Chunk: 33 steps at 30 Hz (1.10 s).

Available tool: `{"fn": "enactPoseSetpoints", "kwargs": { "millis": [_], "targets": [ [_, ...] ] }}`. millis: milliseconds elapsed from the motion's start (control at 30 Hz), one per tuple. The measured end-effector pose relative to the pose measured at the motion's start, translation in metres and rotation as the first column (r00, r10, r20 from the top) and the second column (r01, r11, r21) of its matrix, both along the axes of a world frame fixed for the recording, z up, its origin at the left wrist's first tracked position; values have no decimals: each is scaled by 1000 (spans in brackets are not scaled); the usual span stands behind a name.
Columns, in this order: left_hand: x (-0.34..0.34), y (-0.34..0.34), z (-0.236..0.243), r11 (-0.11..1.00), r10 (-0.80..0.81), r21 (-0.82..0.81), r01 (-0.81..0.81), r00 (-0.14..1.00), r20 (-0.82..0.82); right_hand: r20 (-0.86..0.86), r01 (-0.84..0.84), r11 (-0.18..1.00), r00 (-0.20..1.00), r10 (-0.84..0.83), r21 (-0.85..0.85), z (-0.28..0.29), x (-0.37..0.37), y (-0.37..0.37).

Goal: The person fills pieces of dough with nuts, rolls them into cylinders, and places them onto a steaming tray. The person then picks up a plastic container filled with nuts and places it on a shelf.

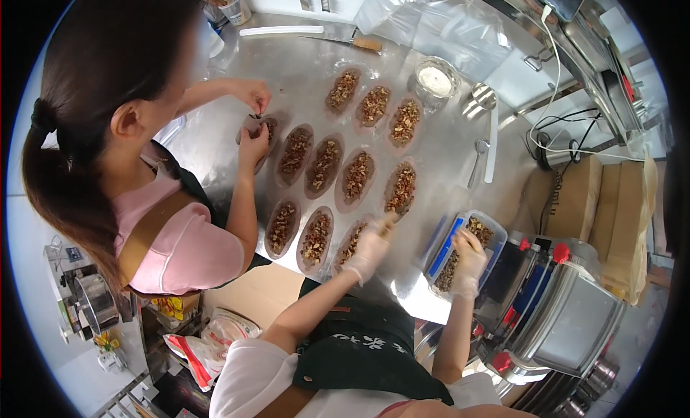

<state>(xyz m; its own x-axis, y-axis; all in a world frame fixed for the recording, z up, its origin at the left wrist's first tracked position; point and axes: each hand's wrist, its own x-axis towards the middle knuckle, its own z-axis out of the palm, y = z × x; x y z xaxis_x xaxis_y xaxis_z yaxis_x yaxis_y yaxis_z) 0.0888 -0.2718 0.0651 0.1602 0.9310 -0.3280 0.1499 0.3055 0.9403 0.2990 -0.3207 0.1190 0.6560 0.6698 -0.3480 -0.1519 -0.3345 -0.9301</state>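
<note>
Oval brown dough pieces (357, 175) topped with chopped nuts and bits lie in rows on the steel table (259, 66). My left hand (366, 245), in a translucent glove, is over the bottom-right pieces; its fingertips are smeared by motion, so I cannot tell what they hold. My right hand (467, 260), also gloved, is at a plastic container (436, 249) of chopped nuts with a blue edge, its fingers bunched together; what is between them is hidden.
A co-worker (180, 238) handles a dough piece (251, 127) at left. A bowl of white powder (435, 80), spoon (478, 161), knife (366, 44) and white strips (491, 148) lie toward the back. A metal machine (568, 310) and paper sacks (622, 224) stand at right.
</note>
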Motion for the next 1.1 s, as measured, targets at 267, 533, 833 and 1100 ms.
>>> {"fn": "enactPoseSetpoints", "kwargs": {
  "millis": [267,533,833,1100],
  "targets": [
    [-55,128,-33,928,173,372,-24,912,-373,14,-375,927,927,375,-30,-56,-125,153],
    [-50,146,-51,964,104,266,17,895,-434,475,-442,894,773,421,-74,-93,-151,184],
    [-51,147,-53,949,126,315,3,913,-388,202,-364,931,910,363,-31,-96,-140,181],
    [-65,114,-18,950,206,274,-152,962,-180,-136,-48,989,988,67,137,-12,-77,94]
  ]
}}
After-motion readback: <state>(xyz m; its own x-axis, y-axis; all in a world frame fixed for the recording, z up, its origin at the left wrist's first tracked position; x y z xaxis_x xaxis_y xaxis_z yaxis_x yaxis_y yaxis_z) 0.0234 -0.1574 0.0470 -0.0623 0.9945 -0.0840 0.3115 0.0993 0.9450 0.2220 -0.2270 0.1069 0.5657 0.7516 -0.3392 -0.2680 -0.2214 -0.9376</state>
